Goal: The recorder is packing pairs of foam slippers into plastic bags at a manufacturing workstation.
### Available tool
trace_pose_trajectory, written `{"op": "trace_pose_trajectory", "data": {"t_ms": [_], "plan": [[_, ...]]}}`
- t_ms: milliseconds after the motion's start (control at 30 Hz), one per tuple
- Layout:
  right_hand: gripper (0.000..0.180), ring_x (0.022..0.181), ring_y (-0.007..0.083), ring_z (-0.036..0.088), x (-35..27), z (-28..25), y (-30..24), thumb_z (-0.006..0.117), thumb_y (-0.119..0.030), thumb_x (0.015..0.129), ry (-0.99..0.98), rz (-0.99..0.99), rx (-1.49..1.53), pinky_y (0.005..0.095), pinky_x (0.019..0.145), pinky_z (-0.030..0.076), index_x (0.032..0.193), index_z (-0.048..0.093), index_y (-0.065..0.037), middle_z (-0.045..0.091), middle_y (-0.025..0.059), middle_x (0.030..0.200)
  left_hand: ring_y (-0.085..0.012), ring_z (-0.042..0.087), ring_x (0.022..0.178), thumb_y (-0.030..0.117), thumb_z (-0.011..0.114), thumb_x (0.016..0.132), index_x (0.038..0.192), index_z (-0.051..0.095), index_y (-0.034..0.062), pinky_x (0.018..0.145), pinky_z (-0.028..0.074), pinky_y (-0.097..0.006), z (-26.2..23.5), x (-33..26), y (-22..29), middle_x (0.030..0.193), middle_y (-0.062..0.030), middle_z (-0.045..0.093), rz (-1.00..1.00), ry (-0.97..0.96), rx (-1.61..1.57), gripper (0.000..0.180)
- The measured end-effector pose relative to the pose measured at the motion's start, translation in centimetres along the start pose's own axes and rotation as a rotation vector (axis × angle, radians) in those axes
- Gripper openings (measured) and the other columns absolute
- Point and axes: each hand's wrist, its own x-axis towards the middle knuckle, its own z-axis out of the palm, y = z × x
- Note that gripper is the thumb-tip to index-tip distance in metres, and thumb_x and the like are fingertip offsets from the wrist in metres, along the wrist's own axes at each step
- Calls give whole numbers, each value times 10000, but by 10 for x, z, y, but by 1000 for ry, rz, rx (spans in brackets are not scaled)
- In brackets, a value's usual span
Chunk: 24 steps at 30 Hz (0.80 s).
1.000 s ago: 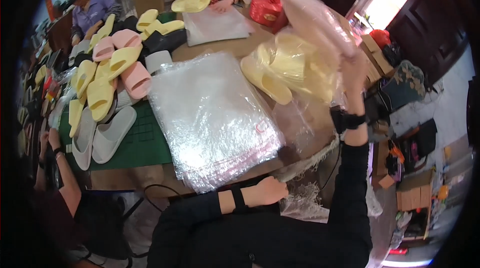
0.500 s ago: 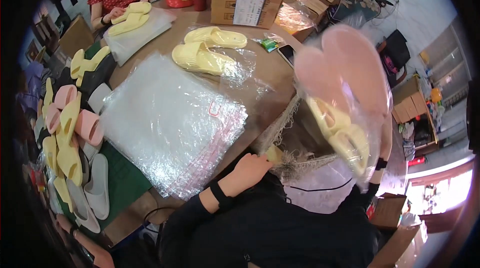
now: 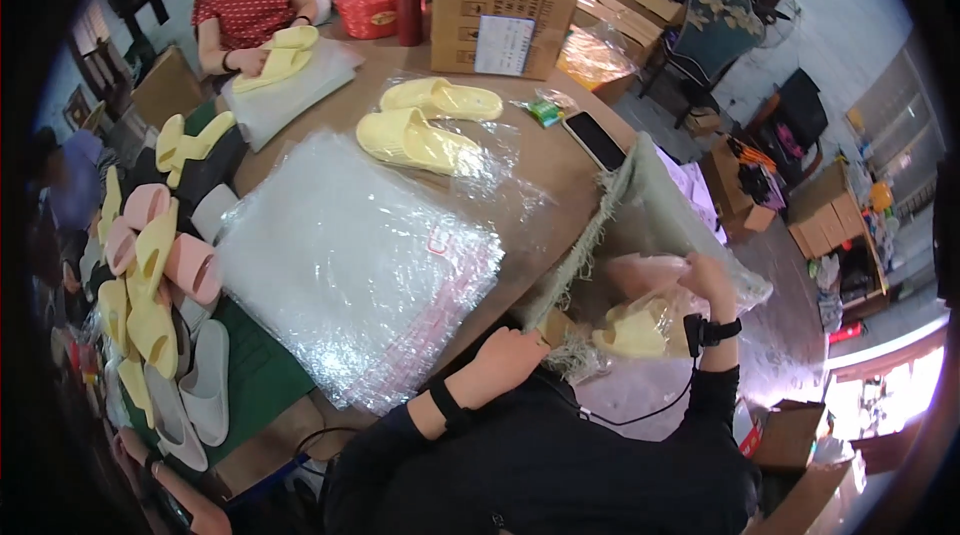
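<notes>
My right hand [image 3: 710, 280] is down in the mouth of a woven sack [image 3: 690, 215], closed on a clear bag of slippers. Pink soles [image 3: 645, 272] and a yellow slipper [image 3: 635, 330] show through the film. At the sack's near left rim my left hand [image 3: 502, 363] is closed, its fingers gripping the frayed edge. Left of that hand lies a stack of clear plastic bags [image 3: 350, 245]. Farther back on the table, a pair of yellow slippers [image 3: 415, 140] rests partly in clear film.
A phone [image 3: 596, 140] and a green packet [image 3: 545, 112] lie by the table's right edge. Behind stand a cardboard box [image 3: 500, 10] and a red flask [image 3: 410, 7]. Loose slippers [image 3: 155, 305] pile up at left. Across the table, a person [image 3: 250, 0] handles yellow slippers.
My right hand has brought the bagged pink and yellow slippers down from above the sack into its mouth. My left hand stays at the rim. The view has shifted slightly.
</notes>
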Motion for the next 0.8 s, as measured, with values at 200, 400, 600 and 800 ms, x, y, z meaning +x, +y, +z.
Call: {"op": "trace_pose_trajectory", "data": {"t_ms": [200,400,600,800], "plan": [[555,1015,353,586,9,-40,-101,703,-282,750,15,-386,303,397,875,464,1231,532,-64,616,187,1110,-232,584,735,81,546,782,889,587,110,641,434,-358,0,-3,3,883,-68,550,22,45,24,118],[601,1046,367,577,51,-50,-187,689,-342,779,-332,-771,391,407,892,462,1277,494,-66,603,199,1139,-232,568,722,109,520,807,881,582,112,627,424,-363,4,-8,2,886,-73,534,26,98,26,97],[662,1071,395,560,126,-36,-276,671,-439,789,-88,-881,134,423,903,459,1299,474,-67,574,237,1175,-251,558,712,109,507,809,863,585,103,624,413,-379,10,-5,-1,851,-82,520,-30,38,-49,95],[477,760,148,584,192,-4,-315,690,-385,819,-296,-65,1294,272,646,492,1087,593,-2,631,63,852,-258,554,706,107,520,805,835,592,95,625,406,-383,9,-5,-2,854,-94,530,-38,61,-84,78]]}}
